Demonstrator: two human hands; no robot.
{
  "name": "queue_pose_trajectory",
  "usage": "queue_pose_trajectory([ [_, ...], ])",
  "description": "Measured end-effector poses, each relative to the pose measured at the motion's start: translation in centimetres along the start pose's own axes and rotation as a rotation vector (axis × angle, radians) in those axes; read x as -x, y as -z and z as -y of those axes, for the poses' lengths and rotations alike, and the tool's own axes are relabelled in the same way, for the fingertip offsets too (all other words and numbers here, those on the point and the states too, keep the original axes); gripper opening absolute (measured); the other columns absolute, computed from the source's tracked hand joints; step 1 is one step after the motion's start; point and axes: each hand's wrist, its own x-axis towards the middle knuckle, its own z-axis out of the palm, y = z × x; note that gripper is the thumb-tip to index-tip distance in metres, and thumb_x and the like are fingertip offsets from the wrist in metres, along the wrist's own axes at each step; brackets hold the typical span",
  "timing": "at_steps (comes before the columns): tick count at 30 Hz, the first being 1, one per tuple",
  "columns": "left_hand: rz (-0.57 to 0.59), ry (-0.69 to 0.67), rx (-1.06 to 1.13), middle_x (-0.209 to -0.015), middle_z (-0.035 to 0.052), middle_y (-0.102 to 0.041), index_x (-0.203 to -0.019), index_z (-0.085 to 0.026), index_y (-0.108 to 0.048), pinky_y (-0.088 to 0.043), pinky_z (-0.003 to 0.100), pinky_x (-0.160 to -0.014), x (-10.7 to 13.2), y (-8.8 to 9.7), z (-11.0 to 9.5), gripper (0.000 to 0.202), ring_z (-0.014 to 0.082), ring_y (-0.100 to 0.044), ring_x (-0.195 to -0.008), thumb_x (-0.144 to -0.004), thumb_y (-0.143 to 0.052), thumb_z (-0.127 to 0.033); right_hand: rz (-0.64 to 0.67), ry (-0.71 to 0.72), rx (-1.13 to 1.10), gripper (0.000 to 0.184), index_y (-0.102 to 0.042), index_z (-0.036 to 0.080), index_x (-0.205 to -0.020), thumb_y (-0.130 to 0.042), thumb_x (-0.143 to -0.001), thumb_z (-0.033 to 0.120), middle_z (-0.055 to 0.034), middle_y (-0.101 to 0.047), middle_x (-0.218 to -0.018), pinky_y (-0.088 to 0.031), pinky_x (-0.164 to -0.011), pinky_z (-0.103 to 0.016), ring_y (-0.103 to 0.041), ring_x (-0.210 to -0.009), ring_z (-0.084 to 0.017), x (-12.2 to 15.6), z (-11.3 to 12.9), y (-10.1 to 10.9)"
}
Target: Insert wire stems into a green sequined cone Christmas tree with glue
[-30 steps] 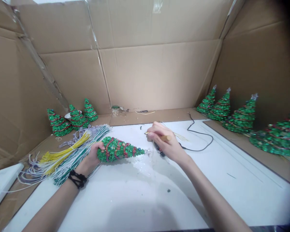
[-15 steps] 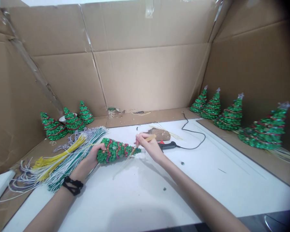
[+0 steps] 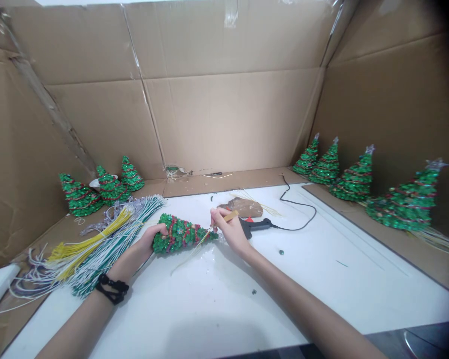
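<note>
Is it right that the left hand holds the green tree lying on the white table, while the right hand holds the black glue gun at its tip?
Not quite. The head view shows the right hand holding a thin wooden stick, not the glue gun, which lies on the white table behind it. The left hand does hold the lying green tree.

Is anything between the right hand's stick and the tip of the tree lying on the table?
Nothing visible: the right hand holds the stick right at the tree, which the left hand holds.
</note>
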Motion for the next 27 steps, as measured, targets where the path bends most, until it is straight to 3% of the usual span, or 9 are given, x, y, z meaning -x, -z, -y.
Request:
queue_pose_trajectory([
  [6,0.011,0.097,0.008,-0.04,-0.0033,-0.047,-0.042,-0.018,-0.045,-0.039,0.023,-0.038,0.3,-0.8,-0.4,0.014,0.0113,-0.045,-0.036,-0.051,-0.053,-0.023,0.016,0.001,0.004,0.042,-0.05,0.018,-0.06,-0.044,-0.088,0.048,0.0026,-0.044,-0.054,-0.032,-0.055,-0.024,-0.043,-0.054,-0.012,0.1,-0.4,-0.2],
  [11,-0.068,0.09,0.016,-0.054,0.0001,-0.063,-0.062,-0.017,-0.06,-0.047,0.025,-0.045,0.9,-1.3,-1.3,0.013,0.0151,-0.057,-0.046,-0.061,-0.064,-0.029,0.08,-0.011,-0.026,0.046,-0.049,0.018,-0.056,-0.041,-0.09,0.047,0.0024,-0.042,-0.055,-0.032,-0.056,-0.024,-0.042,-0.056,-0.012,0.3,-0.9,-0.5],
  [14,-0.038,0.069,0.013,-0.065,0.0012,-0.069,-0.075,-0.018,-0.065,-0.051,0.025,-0.054,1.2,-1.5,-1.4,0.02,0.0162,-0.063,-0.056,-0.065,-0.068,-0.035,0.104,-0.067,-0.115,0.051,-0.043,0.019,-0.05,-0.041,-0.089,0.051,0.0033,-0.039,-0.05,-0.032,-0.055,-0.025,-0.044,-0.053,-0.012,0.1,-1.3,-0.8],
  [17,-0.028,0.025,0.03,-0.063,0.0001,-0.069,-0.075,-0.018,-0.066,-0.051,0.024,-0.06,1.2,-1.8,-1.1,0.02,0.0166,-0.064,-0.059,-0.065,-0.069,-0.034,0.089,-0.126,-0.216,0.052,-0.039,0.02,-0.048,-0.046,-0.084,0.057,0.004,-0.04,-0.046,-0.036,-0.057,-0.026,-0.051,-0.053,-0.013,-0.5,-1.6,-0.8],
  [22,-0.091,-0.018,0.035,-0.058,0.0001,-0.066,-0.066,-0.018,-0.061,-0.047,0.026,-0.05,0.9,-2.4,-0.7,0.017,0.0168,-0.06,-0.05,-0.062,-0.065,-0.034,0.098,-0.187,-0.326,0.053,-0.035,0.021,-0.048,-0.055,-0.076,0.062,0.0097,-0.029,-0.039,-0.04,-0.06,-0.029,-0.048,-0.039,-0.011,-1.2,-2.1,-0.6],
  [27,-0.143,-0.041,0.036,-0.047,-0.0028,-0.058,-0.058,-0.019,-0.054,-0.04,0.024,-0.041,1.0,-2.5,-0.8,0.016,0.0142,-0.053,-0.04,-0.059,-0.061,-0.033,0.085,-0.178,-0.411,0.049,-0.035,0.02,-0.051,-0.053,-0.082,0.053,0.0095,-0.03,-0.045,-0.037,-0.053,-0.026,-0.043,-0.035,-0.008,-0.2,-2.5,-1.1],
])
